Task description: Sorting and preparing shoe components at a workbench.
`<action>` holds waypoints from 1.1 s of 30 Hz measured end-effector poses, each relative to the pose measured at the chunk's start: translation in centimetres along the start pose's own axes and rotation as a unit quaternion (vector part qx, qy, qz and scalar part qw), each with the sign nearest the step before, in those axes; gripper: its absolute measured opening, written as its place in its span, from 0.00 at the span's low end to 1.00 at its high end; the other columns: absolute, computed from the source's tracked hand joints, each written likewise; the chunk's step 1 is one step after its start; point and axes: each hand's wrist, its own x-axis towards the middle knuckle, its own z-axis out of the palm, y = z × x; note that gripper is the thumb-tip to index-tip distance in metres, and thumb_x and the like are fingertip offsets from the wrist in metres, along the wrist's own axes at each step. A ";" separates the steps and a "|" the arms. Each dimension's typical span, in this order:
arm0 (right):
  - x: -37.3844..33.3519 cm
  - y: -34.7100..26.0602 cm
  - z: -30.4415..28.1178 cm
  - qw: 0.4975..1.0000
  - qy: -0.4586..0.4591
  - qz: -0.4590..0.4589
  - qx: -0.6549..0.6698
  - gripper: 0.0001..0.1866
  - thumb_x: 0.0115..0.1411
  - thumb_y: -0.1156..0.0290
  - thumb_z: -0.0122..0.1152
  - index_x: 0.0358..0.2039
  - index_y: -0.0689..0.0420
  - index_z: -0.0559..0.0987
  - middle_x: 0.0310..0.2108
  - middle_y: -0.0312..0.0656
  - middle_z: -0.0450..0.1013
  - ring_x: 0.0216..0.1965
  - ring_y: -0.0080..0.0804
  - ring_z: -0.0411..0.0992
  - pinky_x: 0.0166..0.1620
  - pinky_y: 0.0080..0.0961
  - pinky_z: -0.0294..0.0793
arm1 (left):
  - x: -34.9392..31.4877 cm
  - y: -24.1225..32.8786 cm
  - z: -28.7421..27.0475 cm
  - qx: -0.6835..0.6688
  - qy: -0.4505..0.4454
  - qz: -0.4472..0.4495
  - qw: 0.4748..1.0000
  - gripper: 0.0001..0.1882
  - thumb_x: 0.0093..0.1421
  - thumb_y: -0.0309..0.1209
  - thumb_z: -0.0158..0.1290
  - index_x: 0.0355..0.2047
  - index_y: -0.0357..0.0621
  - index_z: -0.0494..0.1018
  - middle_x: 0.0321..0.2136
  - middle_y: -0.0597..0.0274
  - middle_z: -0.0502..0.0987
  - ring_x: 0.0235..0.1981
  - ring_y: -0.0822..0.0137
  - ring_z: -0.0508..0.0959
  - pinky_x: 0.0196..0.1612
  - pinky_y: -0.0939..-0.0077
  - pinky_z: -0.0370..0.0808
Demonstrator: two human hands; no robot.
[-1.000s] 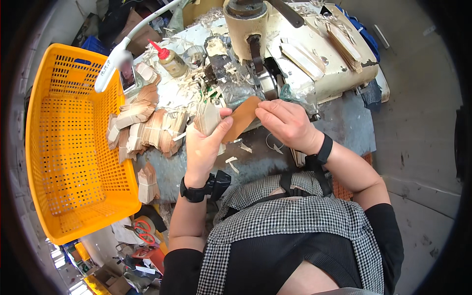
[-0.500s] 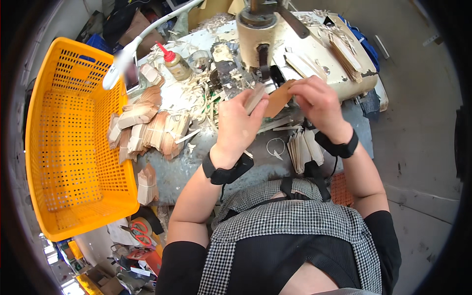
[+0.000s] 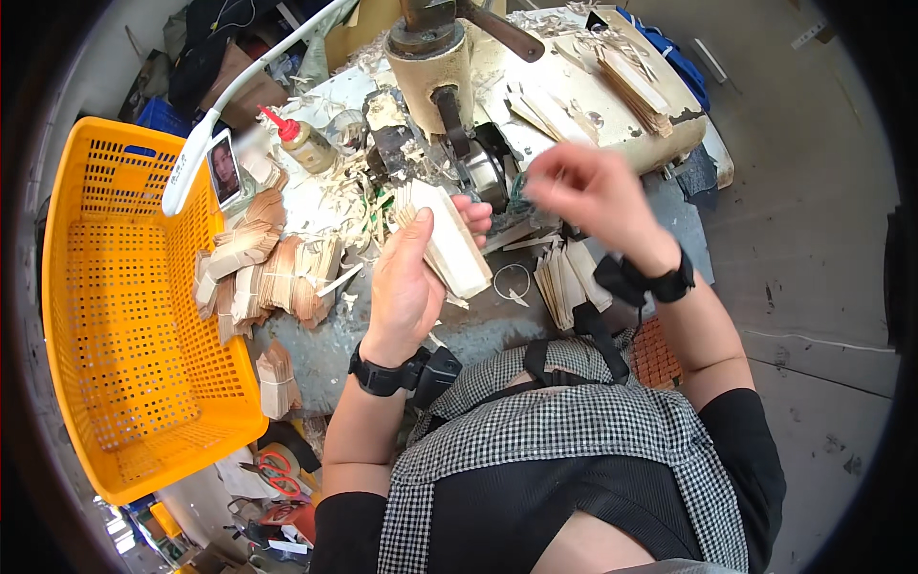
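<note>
My left hand grips a small stack of thin, pale, leather-like strips with tapered ends, thumb on one side and fingertips on the other. The stack is slightly fanned. My right hand is raised to the right of it, bent at the wrist and smeared by motion, so I cannot make out its fingers. Between and beyond the hands stands a cream machine with a shiny round metal part. Nearer me, to the right, another bunch of strips stands on the bench, beside a thin white ring.
Tied bundles lie at left beside a yellow basket. Pale shavings surround a red-capped bottle and a phone. A white lamp arm reaches over. More strips rest on the machine's bed. Scissors hang low left.
My hands have parted. The tan piece held between them is out of sight. My left hand has turned palm up and moved left with the stack; my right hand is moving in a blur.
</note>
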 end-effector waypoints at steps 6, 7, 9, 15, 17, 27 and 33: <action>-2.6 -1.4 4.6 0.995 -0.093 -0.028 0.034 0.11 0.51 0.71 0.69 0.33 0.60 0.78 0.21 0.33 0.73 0.21 0.14 0.68 0.25 0.14 0.68 | -0.2 -1.0 1.1 -0.023 0.026 0.029 0.999 0.21 0.68 0.40 0.40 0.48 0.33 0.68 0.47 0.47 0.74 0.45 0.62 0.76 0.49 0.68 0.74; -2.7 -1.5 4.8 0.996 -0.077 -0.036 0.022 0.11 0.51 0.72 0.68 0.33 0.60 0.77 0.21 0.33 0.73 0.22 0.14 0.68 0.25 0.14 0.68 | -0.2 -1.1 1.1 -0.014 0.031 0.034 0.999 0.20 0.68 0.40 0.40 0.48 0.33 0.68 0.47 0.47 0.74 0.45 0.62 0.76 0.49 0.68 0.74; -2.9 -1.7 5.1 0.997 -0.071 -0.026 0.007 0.10 0.51 0.73 0.67 0.33 0.61 0.77 0.21 0.35 0.73 0.22 0.15 0.69 0.26 0.16 0.70 | -0.2 -1.2 1.0 0.005 0.042 0.046 0.998 0.20 0.68 0.40 0.41 0.47 0.34 0.68 0.46 0.47 0.74 0.45 0.62 0.76 0.48 0.69 0.74; -2.8 -0.9 5.9 0.994 -0.030 -0.047 0.099 0.07 0.51 0.75 0.63 0.28 0.61 0.75 0.19 0.38 0.72 0.20 0.20 0.69 0.24 0.21 0.67 | -0.4 -1.2 1.1 -0.004 0.049 0.046 0.998 0.22 0.68 0.40 0.40 0.49 0.31 0.67 0.45 0.48 0.75 0.45 0.61 0.76 0.49 0.68 0.74; -2.3 -0.2 5.4 0.980 -0.063 0.057 0.181 0.05 0.55 0.74 0.62 0.29 0.61 0.76 0.21 0.31 0.73 0.21 0.14 0.68 0.23 0.14 0.66 | -0.4 -1.2 1.1 -0.043 0.050 0.039 0.997 0.23 0.69 0.40 0.39 0.50 0.29 0.65 0.47 0.44 0.73 0.47 0.58 0.75 0.52 0.66 0.72; -1.1 0.6 4.7 0.931 -0.105 0.170 0.305 0.06 0.57 0.73 0.62 0.33 0.61 0.77 0.22 0.34 0.75 0.21 0.16 0.72 0.24 0.13 0.72 | -0.9 -1.1 -0.6 -0.004 0.114 0.039 0.993 0.21 0.68 0.42 0.41 0.45 0.35 0.68 0.38 0.53 0.76 0.36 0.65 0.77 0.42 0.70 0.75; -0.5 1.4 5.7 0.880 0.118 -0.418 -0.194 0.13 0.44 0.79 0.62 0.34 0.60 0.76 0.30 0.41 0.73 0.27 0.36 0.74 0.29 0.25 0.75 | -1.3 0.9 -2.9 0.029 0.094 0.016 0.995 0.19 0.67 0.43 0.44 0.41 0.36 0.70 0.24 0.62 0.72 0.21 0.75 0.70 0.24 0.80 0.68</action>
